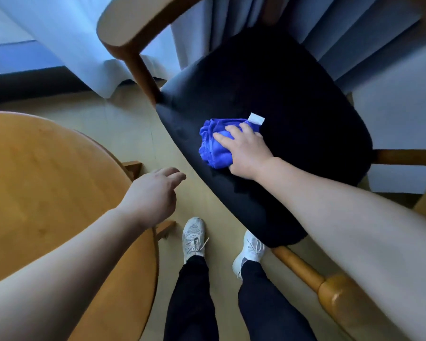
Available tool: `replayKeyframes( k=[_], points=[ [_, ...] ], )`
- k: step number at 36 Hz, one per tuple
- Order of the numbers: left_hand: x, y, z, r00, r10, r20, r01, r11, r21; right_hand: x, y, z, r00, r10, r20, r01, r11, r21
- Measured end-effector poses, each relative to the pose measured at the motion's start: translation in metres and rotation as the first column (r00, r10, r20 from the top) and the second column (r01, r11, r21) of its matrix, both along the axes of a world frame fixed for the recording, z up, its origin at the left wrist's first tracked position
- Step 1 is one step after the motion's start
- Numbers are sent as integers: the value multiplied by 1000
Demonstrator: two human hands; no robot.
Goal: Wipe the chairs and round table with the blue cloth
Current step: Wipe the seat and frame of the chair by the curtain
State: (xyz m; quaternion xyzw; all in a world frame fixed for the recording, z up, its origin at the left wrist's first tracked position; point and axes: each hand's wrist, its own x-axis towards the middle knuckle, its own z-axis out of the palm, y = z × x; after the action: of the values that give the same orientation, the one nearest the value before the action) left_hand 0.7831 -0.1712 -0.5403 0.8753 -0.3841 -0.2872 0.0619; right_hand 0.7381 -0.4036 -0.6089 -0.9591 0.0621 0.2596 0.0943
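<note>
A wooden chair with a black padded seat [293, 94] stands in front of me. On the seat's left front part lies a bunched blue cloth [214, 146] with a white tag. My right hand [246, 153] presses flat on the cloth, fingers spread over it. My left hand [155, 193] hovers above the floor between the chair and the round wooden table [47, 193], fingers loosely apart and holding nothing. The table fills the lower left.
The chair's wooden backrest [130, 23] curves at the top, and a wooden armrest [335, 291] runs at lower right. White and grey curtains [330, 25] hang behind the chair. My legs and white shoes [194, 237] stand on the pale floor between table and chair.
</note>
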Motion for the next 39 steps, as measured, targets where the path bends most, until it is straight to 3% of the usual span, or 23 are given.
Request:
replayKeyframes(
  k=[9,15,18,21,26,32,39],
  points=[
    [-35,-9,1,990,142,23,-143,989,24,-88,0,8,926,369,-82,-370,929,3],
    [-49,-10,7,971,237,23,-237,970,48,-135,-12,14,691,700,-179,-702,709,66],
    [-56,-10,11,958,285,39,-286,958,28,-141,-19,20,580,779,-237,-783,614,100],
    [-59,-10,16,948,315,53,-317,948,17,-132,-24,30,535,817,-215,-811,568,139],
    [-54,-5,36,934,348,82,-348,937,-5,-96,-33,57,657,742,-134,-744,666,44],
    [-34,6,77,905,405,132,-400,914,-61,-15,-31,108,775,602,194,-597,797,-89],
    [15,25,113,871,449,201,-428,893,-140,91,-7,172,741,464,485,-486,869,-88]
  ],
)
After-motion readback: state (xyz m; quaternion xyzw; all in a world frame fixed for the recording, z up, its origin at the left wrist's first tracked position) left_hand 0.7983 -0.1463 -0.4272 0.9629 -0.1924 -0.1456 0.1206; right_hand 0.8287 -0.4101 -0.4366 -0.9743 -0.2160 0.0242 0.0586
